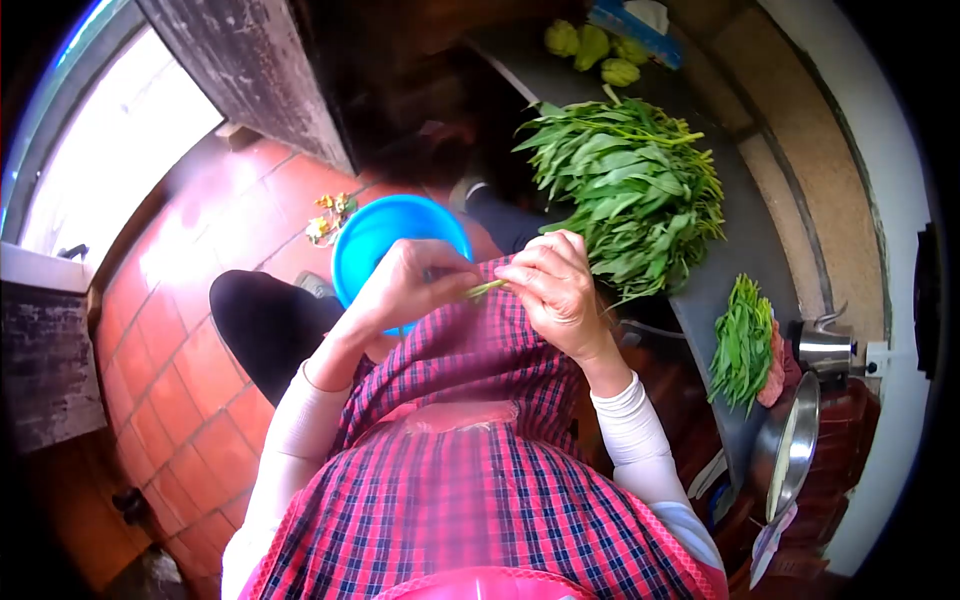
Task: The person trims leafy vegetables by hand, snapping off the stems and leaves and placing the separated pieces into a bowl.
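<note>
Green stem bridges left grip and right grip.

from my end i count one left hand and one right hand, with stems between them too bunched to number. i make it two heaps of leafy greens: one large far right, one small nearer. i have at least four pale green vegetables beyond, one blue basin left, one metal bowl right.
</note>
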`<state>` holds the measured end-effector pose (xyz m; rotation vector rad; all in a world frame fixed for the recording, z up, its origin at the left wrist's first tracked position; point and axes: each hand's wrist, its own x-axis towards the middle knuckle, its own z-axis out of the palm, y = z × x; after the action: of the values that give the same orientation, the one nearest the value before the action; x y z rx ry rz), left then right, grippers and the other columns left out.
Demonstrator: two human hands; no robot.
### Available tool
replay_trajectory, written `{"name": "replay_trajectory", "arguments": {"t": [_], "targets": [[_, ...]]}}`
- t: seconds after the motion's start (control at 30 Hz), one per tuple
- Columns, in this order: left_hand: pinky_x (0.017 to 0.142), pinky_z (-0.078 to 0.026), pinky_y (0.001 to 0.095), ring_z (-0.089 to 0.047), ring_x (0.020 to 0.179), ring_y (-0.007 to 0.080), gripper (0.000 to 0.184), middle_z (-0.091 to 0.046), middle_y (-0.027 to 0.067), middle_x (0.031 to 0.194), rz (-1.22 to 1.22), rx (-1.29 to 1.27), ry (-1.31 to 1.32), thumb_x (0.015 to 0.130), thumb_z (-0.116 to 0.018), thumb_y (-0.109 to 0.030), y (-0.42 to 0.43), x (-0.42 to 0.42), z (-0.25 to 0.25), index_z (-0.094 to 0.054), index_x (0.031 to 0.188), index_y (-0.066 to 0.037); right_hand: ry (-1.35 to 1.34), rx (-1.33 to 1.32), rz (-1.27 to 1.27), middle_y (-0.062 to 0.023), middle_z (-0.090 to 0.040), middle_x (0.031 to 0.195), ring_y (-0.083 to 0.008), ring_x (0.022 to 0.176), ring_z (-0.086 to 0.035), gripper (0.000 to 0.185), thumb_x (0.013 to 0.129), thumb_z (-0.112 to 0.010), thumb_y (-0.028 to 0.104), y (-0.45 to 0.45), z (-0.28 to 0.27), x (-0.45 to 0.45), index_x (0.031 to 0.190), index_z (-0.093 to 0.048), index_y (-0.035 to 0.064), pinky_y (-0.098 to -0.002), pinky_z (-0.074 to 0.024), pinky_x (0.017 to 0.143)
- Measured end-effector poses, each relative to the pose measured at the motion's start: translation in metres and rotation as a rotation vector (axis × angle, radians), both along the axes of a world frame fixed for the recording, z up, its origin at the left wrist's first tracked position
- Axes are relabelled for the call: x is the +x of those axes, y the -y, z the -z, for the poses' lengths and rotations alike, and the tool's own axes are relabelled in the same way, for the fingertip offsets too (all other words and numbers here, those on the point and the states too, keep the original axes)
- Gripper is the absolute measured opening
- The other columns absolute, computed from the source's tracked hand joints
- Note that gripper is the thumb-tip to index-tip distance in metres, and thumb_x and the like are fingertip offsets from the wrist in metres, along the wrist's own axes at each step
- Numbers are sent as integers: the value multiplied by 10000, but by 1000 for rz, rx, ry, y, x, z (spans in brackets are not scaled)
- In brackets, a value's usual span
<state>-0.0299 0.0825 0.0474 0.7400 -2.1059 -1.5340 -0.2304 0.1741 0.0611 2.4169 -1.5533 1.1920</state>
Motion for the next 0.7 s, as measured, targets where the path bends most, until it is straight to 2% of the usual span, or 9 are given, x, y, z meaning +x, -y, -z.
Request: {"name": "replay_trajectory", "arguments": {"t": [0.1,0.2,0.3,0.4,0.5,0.57,0.67,0.7], "targets": [[686,-522,292,-660,731,159,152,-695,101,796,-17,272,64,792,-713,-112,6,12,13,-698,878,12,42,93,-11,-10,-602,805,-202,834,-565,143,676,-714,63,12,17,13,808,-670,93,-358,-389,789],[701,-506,270,-631,745,123,123,-681,55,814,11,174,39,825,-701,-99,10,19,24,-697,897,0,61,162,-12,-11,-615,769,-194,767,-559,198,636,-751,8,20,23,23,814,-686,67,-333,-382,743],[707,-519,276,-641,734,141,120,-682,71,816,20,39,61,809,-689,-73,16,22,38,-697,898,7,63,251,-31,-13,-609,751,-195,752,-555,154,668,-740,35,28,30,26,810,-695,72,-333,-380,742],[695,-527,286,-650,728,165,130,-681,93,815,104,-153,137,784,-681,-47,29,24,42,-701,898,11,49,327,-24,-20,-614,756,-205,764,-563,66,727,-701,78,35,44,30,792,-692,76,-333,-380,736],[657,-514,341,-654,704,254,137,-672,139,784,105,-117,140,743,-678,-67,40,24,58,-710,866,-16,35,429,-27,-26,-617,776,-215,779,-565,32,764,-668,108,41,58,32,772,-684,82,-346,-381,735],[648,-504,380,-647,707,312,144,-663,175,782,148,-124,150,740,-675,-112,46,23,63,-703,845,-17,-37,402,-22,-25,-603,762,-215,775,-562,19,743,-656,92,45,62,34,748,-674,90,-359,-379,725],[620,-507,338,-648,674,254,122,-665,143,783,184,-250,180,731,-669,-64,44,20,70,-697,833,-3,-106,331,4,-24,-571,732,-215,765,-555,24,713,-630,91,47,74,41,698,-640,106,-378,-373,707],[614,-505,351,-645,672,273,119,-656,156,773,181,-246,221,721,-672,-71,43,21,78,-694,819,-8,-132,297,31,-24,-558,720,-215,760,-553,31,703,-620,94,48,79,41,678,-625,112,-385,-370,700]]}}
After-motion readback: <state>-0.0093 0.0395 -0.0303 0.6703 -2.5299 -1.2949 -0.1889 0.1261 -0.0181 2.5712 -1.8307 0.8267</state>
